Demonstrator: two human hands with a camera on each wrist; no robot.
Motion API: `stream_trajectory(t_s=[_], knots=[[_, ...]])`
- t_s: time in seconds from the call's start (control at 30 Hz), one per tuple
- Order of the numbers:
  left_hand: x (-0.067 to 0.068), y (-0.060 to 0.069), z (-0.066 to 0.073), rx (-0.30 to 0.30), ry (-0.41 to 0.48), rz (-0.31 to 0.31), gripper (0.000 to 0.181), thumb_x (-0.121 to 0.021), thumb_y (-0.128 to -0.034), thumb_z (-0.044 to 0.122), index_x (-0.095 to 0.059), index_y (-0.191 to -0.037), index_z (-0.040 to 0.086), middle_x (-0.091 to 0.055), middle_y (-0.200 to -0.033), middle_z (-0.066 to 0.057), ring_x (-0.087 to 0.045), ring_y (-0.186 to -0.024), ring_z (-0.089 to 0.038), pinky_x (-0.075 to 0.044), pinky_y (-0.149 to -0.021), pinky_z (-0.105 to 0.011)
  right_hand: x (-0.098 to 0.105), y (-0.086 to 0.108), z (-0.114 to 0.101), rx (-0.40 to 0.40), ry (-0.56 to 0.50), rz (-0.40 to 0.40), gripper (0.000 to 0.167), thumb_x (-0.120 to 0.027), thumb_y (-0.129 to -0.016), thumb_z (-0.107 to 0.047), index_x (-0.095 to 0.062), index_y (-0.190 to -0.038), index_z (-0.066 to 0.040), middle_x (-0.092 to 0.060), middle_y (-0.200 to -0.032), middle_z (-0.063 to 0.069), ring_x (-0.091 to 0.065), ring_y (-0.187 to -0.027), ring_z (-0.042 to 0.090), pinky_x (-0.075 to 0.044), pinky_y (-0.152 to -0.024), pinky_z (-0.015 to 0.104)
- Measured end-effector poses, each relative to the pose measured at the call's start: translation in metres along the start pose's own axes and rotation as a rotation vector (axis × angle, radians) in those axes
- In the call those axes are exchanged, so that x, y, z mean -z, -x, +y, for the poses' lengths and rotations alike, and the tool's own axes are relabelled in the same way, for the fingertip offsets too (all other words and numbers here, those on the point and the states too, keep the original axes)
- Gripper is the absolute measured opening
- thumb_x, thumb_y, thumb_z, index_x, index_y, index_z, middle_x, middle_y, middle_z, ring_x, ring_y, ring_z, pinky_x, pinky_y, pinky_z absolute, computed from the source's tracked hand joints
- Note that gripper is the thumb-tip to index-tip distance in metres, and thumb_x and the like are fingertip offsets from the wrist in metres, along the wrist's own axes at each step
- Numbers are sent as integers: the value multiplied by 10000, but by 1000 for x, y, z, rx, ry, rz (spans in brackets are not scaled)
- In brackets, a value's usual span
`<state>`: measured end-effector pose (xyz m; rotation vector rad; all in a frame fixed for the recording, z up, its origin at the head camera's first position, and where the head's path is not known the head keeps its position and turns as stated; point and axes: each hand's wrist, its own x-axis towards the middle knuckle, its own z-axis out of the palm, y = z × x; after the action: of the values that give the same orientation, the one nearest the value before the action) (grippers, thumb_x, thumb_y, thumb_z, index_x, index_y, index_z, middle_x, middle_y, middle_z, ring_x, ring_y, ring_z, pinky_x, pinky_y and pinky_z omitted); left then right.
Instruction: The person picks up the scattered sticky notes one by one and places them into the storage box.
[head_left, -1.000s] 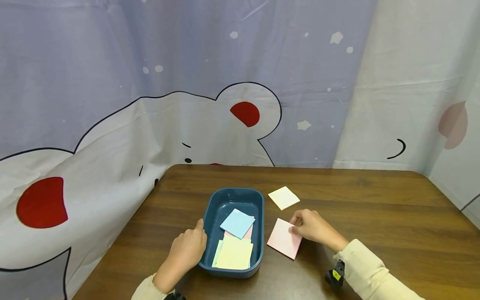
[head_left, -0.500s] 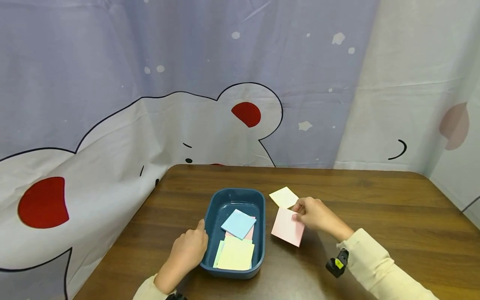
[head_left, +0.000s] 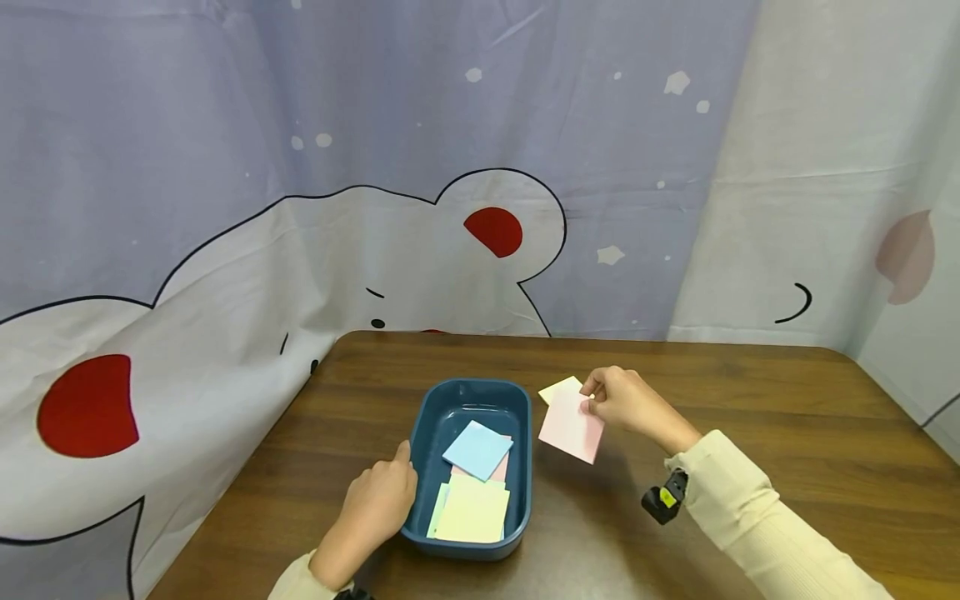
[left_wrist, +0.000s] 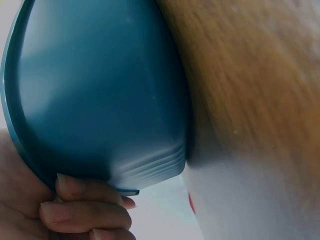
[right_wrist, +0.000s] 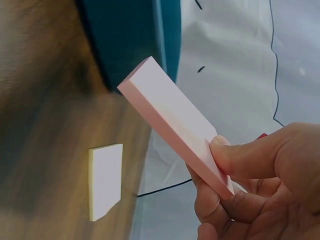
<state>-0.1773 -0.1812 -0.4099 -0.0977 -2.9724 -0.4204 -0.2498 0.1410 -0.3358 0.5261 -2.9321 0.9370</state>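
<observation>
A pink sticky note pad [head_left: 572, 425] is pinched between the thumb and fingers of my right hand [head_left: 630, 404], raised off the table. In the right wrist view the pad [right_wrist: 172, 120] shows its thick edge and tilts. Behind it in the head view, a pale yellow sticky note pad [head_left: 553, 390] lies on the table, partly covered. My left hand [head_left: 381, 496] holds the left rim of a dark blue plastic box [head_left: 525, 475]; in the left wrist view its fingers [left_wrist: 85, 216] are curled at the box's rim.
Inside the box lie a light blue pad [head_left: 477, 450], a pink pad partly beneath it, a yellow pad [head_left: 472, 512] and a greenish one at its edge. The wooden table [head_left: 720, 400] ends at a printed curtain [head_left: 615, 167].
My right hand has lifted the pink pad off the table and moved it away from me, so that it now overlaps the yellow pad. The left hand and box stay put.
</observation>
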Motion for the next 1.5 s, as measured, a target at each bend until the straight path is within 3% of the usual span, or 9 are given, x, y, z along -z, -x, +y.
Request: stream_trajectory(t_s=[0.5,0.87,1.17,1.5], knots=[[0,0,0,-1,5,9,406,-496,-955,164,-534,-1291,-61,-701,-900,-241,-653,-650,-346,-491,-560,-482,11,-18,-25,5,-60,-3,110,-623,-851,-20,-650,-942,36,-694,-801,119,-626,-703,166,-490,-589,273],[0,0,0,-5,5,15,401,-497,-953,163,-537,-1283,-61,-698,-878,-242,-645,-625,-337,-487,-546,-476,4,-35,-51,6,-38,-12,127,-633,-864,-39,-661,-963,36,-684,-871,141,-611,-756,207,-477,-629,284],[-1,1,-1,-7,0,5,406,-503,-954,161,-528,-1289,-67,-697,-849,-230,-638,-608,-316,-484,-530,-461,-13,-50,-67,4,-26,-42,126,-633,-853,-27,-668,-963,21,-672,-954,151,-592,-784,218,-494,-642,280],[0,0,0,-7,-4,10,408,-502,-953,163,-530,-1289,-67,-695,-858,-233,-639,-615,-323,-484,-535,-466,-42,-62,-81,7,-8,-81,101,-664,-832,-22,-677,-924,17,-664,-898,120,-571,-696,175,-474,-596,261]])
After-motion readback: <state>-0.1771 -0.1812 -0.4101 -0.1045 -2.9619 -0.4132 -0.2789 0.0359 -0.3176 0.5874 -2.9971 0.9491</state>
